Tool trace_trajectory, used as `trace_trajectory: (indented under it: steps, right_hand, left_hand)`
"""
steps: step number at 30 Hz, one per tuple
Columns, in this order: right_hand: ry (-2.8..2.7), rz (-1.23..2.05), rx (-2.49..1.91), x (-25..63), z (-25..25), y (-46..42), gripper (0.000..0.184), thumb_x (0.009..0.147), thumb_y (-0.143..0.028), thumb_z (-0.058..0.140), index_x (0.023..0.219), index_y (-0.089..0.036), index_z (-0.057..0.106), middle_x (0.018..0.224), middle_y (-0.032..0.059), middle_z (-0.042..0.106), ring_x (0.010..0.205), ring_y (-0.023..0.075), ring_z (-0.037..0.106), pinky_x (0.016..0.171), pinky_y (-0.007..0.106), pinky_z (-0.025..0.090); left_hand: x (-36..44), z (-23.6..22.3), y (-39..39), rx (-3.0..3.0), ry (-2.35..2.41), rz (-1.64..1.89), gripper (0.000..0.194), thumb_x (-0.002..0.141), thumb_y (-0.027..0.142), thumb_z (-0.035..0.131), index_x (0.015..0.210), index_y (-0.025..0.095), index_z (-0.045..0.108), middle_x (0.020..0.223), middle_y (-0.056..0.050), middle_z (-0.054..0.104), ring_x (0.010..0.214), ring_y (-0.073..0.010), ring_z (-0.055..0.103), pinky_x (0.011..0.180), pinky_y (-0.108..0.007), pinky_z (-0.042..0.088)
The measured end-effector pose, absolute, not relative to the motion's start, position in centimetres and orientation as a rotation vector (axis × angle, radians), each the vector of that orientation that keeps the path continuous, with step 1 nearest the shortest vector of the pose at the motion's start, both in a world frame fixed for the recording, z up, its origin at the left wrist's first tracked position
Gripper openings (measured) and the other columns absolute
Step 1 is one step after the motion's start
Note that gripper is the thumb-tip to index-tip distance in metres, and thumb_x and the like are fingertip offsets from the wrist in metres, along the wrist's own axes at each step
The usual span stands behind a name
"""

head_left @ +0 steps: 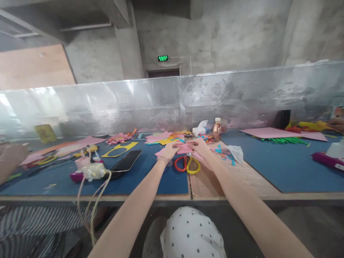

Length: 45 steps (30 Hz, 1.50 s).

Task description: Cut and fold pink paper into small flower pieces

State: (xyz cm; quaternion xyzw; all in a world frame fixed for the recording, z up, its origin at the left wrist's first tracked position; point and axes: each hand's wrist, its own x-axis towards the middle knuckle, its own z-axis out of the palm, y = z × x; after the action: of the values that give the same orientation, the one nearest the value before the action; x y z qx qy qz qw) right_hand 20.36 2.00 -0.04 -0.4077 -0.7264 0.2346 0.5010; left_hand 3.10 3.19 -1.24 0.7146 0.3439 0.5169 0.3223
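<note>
At the far left edge we see another person's arm reaching over the worktop, which carries a blue mat here and bare wood towards the middle. Near that arm lie pink paper sheets and a yellow-handled tool. Further right, a purple glue gun rests near the front edge with its pale cord hanging over the side, and just beside it a black phone lies flat on the mat. Behind the phone we see a yellow paper cutout. Moving to the middle, our left hand and our right hand meet over a small pink paper piece, each pinching one side of it with fingertips closed on the paper; the piece is held just above the worktop, at the seam between mat and wood. Directly in front of it, scissors with one red and one yellow handle lie on the surface. Behind our hands are more pink and yellow sheets, a tissue pack and a brown bottle standing upright. To the right we find blue paper scraps, a crumpled white tissue, then a second blue mat with a large pink sheet and green strips.
</note>
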Motion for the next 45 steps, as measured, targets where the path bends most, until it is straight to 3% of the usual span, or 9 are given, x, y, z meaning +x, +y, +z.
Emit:
trace_trajectory:
  steps: [8,15,23,39,45]
  right_hand:
    - [-1.816,0.427,-1.043,20.60,0.03,2.01,0.016,0.068,-0.015,0.053,0.077,-0.012,0.066,0.070,0.0044,0.065,0.058,0.0102,0.053,0.058,0.023,0.044]
    - [-1.754,0.523,-1.047,20.39,0.09,1.84,0.018,0.068,-0.014,0.055,0.083,-0.010,0.064,0.074,0.0064,0.065,0.057,0.0100,0.054,0.055,0.022,0.044]
    - [-1.746,0.540,-1.037,20.24,0.30,1.57,0.017,0.067,-0.012,0.056,0.082,-0.008,0.063,0.072,0.0067,0.065,0.057,0.0098,0.054,0.055,0.022,0.044]
    - [-1.787,0.474,-1.020,20.53,0.14,1.74,0.013,0.068,-0.015,0.056,0.075,-0.012,0.065,0.069,0.0049,0.065,0.057,0.0104,0.055,0.056,0.022,0.044]
    - [-1.748,0.547,-1.043,20.44,-0.10,1.94,0.016,0.068,-0.017,0.057,0.081,-0.011,0.064,0.072,0.0059,0.066,0.054,0.0102,0.054,0.055,0.023,0.044]
  left_hand:
    - [3.14,-1.40,3.25,1.856,0.907,1.329,0.026,0.061,0.015,0.062,0.086,0.014,0.066,0.094,-0.007,0.065,0.083,-0.0160,0.057,0.073,-0.027,0.045]
    - [3.04,-1.44,3.34,1.939,0.916,1.326,0.029,0.063,0.017,0.061,0.091,0.014,0.065,0.093,-0.006,0.064,0.070,-0.0127,0.054,0.064,-0.024,0.043]
    - [3.09,-1.35,3.15,1.955,0.894,1.342,0.027,0.063,0.015,0.059,0.089,0.014,0.065,0.096,-0.007,0.063,0.082,-0.0158,0.055,0.073,-0.026,0.043]
    - [3.10,-1.50,3.38,1.961,0.918,1.324,0.029,0.065,0.015,0.059,0.093,0.010,0.064,0.097,-0.009,0.064,0.080,-0.0153,0.058,0.069,-0.026,0.045]
    - [3.09,-1.65,3.69,1.941,0.890,1.318,0.029,0.064,0.012,0.058,0.092,0.010,0.064,0.099,-0.010,0.063,0.081,-0.0156,0.058,0.070,-0.026,0.046]
